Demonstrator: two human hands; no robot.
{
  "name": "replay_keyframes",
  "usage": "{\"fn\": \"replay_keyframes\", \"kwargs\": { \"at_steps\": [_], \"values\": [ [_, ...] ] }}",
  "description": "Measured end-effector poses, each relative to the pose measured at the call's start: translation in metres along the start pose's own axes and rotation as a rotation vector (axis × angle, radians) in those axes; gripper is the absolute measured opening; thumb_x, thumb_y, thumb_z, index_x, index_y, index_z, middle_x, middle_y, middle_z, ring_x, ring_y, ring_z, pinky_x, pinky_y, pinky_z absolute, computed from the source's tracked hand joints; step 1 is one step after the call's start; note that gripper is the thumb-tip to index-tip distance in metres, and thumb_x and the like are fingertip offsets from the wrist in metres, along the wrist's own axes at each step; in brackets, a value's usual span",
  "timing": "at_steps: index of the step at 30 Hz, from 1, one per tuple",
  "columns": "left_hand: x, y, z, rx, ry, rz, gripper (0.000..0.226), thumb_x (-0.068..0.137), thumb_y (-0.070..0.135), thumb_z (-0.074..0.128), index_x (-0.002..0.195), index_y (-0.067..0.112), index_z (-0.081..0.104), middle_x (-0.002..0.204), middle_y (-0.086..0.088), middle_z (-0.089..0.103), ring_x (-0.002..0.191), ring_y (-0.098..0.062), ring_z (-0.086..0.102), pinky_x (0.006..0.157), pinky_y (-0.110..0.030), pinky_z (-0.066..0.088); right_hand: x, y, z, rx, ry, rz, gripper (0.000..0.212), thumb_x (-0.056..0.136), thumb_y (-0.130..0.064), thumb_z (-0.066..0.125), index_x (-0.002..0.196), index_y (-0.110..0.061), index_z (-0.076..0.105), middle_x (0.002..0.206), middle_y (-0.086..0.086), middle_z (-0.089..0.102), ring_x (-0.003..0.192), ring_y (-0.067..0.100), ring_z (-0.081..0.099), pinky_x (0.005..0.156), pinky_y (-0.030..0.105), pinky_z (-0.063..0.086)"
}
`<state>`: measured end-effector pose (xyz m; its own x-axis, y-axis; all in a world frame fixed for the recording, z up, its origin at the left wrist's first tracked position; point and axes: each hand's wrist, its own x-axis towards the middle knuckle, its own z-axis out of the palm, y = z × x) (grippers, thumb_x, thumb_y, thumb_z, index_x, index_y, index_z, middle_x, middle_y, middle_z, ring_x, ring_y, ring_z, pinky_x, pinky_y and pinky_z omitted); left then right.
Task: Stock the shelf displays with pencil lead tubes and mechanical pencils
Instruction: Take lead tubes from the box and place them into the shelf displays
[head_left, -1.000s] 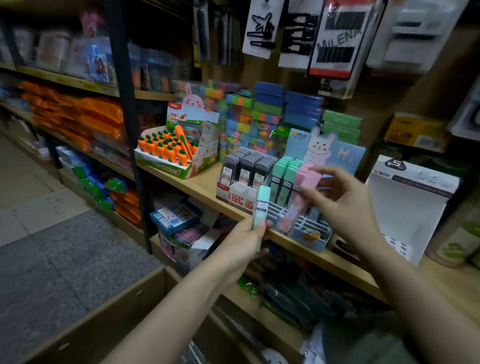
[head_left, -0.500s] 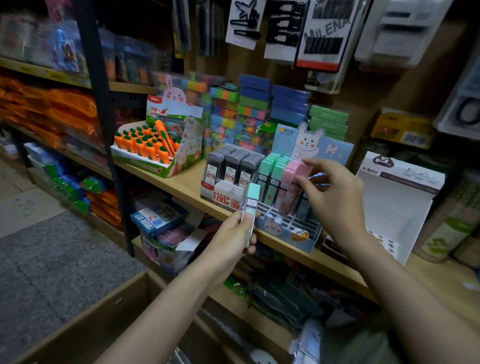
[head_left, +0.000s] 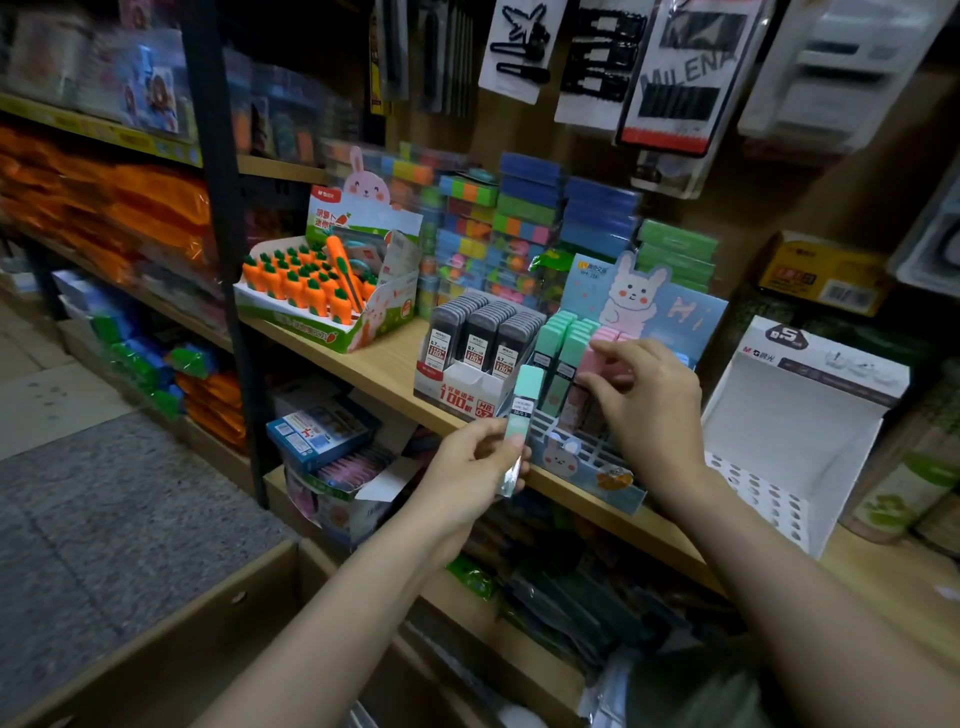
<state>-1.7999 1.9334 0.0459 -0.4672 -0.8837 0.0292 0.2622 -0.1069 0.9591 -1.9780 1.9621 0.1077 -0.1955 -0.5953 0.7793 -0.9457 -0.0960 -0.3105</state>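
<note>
Left hand (head_left: 470, 470) pinches a mint-capped, clear plastic lead tube (head_left: 521, 426) upright before the shelf (head_left: 384, 364). Right hand (head_left: 647, 400) curls fingertips around a pink tube (head_left: 589, 361) standing in the blue cardboard display rack (head_left: 587, 467).

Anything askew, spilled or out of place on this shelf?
One oddity: a long orange carrot-style pen lies slanted across the upright carrot erasers in the green-and-white carton. The white perforated display stand on the right holds nothing visible.
</note>
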Motion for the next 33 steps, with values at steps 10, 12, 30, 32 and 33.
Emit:
{"fn": "replay_keyframes", "kwargs": {
  "at_steps": [10, 12, 30, 32, 33],
  "values": [
    [-0.006, 0.003, 0.000, 0.046, -0.006, 0.019, 0.016, 0.096, 0.018, 0.058, 0.106, 0.028, 0.064, 0.094, 0.000, 0.070, 0.083, -0.007, 0.068, 0.080, -0.027, 0.057, -0.001, -0.015, -0.006, -0.059, 0.001, 0.050, 0.048, 0.090, -0.029, 0.067, 0.135, -0.018, 0.055, 0.104, -0.008, 0.053, 0.089, 0.006, 0.052, 0.080, 0.022, 0.044],
    [-0.007, 0.007, -0.003, 0.067, -0.008, 0.041, 0.017, 0.098, 0.019, 0.055, 0.110, 0.027, 0.064, 0.097, -0.001, 0.068, 0.089, -0.010, 0.066, 0.083, -0.028, 0.056, -0.002, -0.024, -0.012, 0.030, 0.010, 0.031, 0.039, 0.091, -0.033, 0.064, 0.128, -0.020, 0.059, 0.100, -0.012, 0.057, 0.081, 0.004, 0.058, 0.077, 0.021, 0.050],
    [0.006, -0.008, -0.011, 1.338, -0.068, 0.479, 0.061, 0.097, 0.048, 0.045, 0.149, 0.040, 0.015, 0.157, 0.009, -0.011, 0.147, -0.019, -0.011, 0.117, -0.052, 0.016, 0.064, -0.037, -0.026, -0.042, -0.282, -0.102, 0.025, 0.085, -0.023, 0.075, 0.109, -0.017, 0.074, 0.086, 0.001, 0.073, 0.072, 0.006, 0.067, 0.078, 0.025, 0.058],
    [0.007, -0.011, -0.013, 1.383, -0.087, 0.452, 0.063, 0.098, 0.049, 0.043, 0.151, 0.038, 0.012, 0.158, 0.008, -0.019, 0.147, -0.022, -0.016, 0.117, -0.054, 0.014, 0.063, -0.036, -0.017, -0.066, -0.316, -0.113, 0.025, 0.084, -0.025, 0.076, 0.108, -0.017, 0.074, 0.083, 0.001, 0.073, 0.073, 0.009, 0.067, 0.078, 0.032, 0.058],
    [0.007, -0.012, -0.014, 1.393, -0.089, 0.450, 0.063, 0.098, 0.049, 0.043, 0.152, 0.037, 0.012, 0.158, 0.008, -0.020, 0.148, -0.023, -0.016, 0.118, -0.054, 0.015, 0.062, -0.034, -0.013, -0.072, -0.324, -0.105, 0.025, 0.084, -0.026, 0.075, 0.107, -0.017, 0.074, 0.083, 0.001, 0.074, 0.074, 0.010, 0.067, 0.078, 0.034, 0.058]
  ]
}}
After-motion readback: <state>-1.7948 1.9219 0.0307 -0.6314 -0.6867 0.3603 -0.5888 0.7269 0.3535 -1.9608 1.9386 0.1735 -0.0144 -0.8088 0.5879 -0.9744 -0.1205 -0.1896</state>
